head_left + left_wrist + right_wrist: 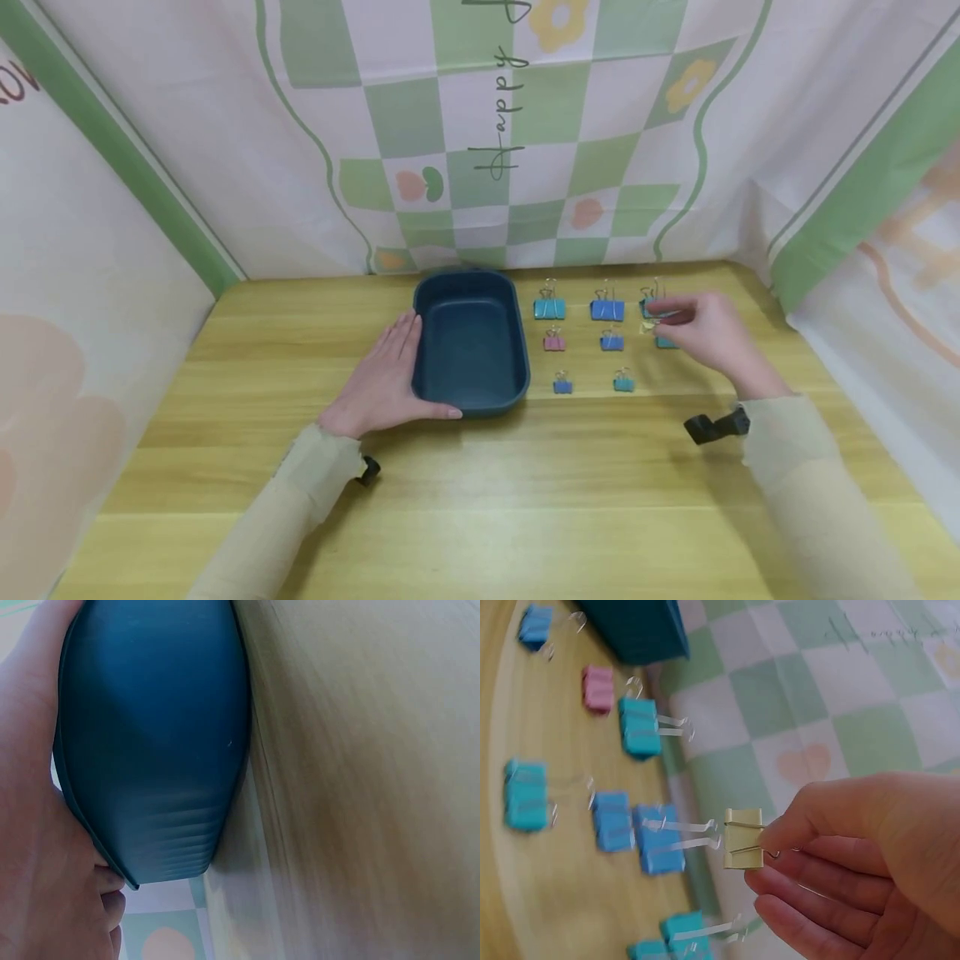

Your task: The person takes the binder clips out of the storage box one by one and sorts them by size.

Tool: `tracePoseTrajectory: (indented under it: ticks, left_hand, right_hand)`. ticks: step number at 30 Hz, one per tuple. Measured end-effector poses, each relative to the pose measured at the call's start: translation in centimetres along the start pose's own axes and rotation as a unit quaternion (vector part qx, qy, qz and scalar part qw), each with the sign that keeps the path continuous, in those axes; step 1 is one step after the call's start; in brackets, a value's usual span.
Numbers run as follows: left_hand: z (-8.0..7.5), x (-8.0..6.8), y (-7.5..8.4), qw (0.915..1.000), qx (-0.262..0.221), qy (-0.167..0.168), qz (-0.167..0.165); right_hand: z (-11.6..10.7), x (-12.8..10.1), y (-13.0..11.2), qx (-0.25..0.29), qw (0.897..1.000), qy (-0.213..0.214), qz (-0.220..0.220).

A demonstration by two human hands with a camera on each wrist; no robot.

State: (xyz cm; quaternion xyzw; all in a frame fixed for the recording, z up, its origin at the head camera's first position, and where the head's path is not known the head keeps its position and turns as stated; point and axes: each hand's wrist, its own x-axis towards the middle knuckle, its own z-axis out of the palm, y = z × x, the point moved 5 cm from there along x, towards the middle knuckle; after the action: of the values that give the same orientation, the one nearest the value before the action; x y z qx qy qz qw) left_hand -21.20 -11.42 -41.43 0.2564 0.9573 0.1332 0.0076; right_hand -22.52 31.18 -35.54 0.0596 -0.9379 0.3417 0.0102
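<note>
pinching a small yellow binder clip (743, 838) by its wire handles, the person's right hand (708, 333) is hovering just above the wooden table (525, 483), over the right-hand column of a grid of binder clips (592, 337) in blue, teal and pink. thumb and forefinger are closing on the handles while the clip's body is hanging free of the table, pointing away from the palm. the left hand (386, 379) is lying flat with straight fingers against the near left wall of a dark blue tray (471, 287), thumb along its front rim, gripping nothing and steadying the tray. the tray is sitting to the left of the clip rows, its long axis running away from the person, its right wall just beside the nearest column of clips. the held clip is lying to the right of the tray, with the whole grid between them, and the right hand is the nearer one to the clips. the tray's inside is looking bare in the head view.
</note>
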Motion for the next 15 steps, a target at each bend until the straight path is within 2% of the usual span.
tracePoseTrajectory:
  ticks: [8,15]
  left_hand:
    - [0.1,0.2,0.0,1.0,0.004,-0.002,-0.001]
    - [0.0,0.0,0.0,1.0,0.0,-0.002,-0.004]
  right_hand:
    - [-0.3,-1.6,3.1,-0.007,0.999,-0.042,0.022]
    - [0.4,-3.0,5.4,-0.02,0.996,-0.072,0.038]
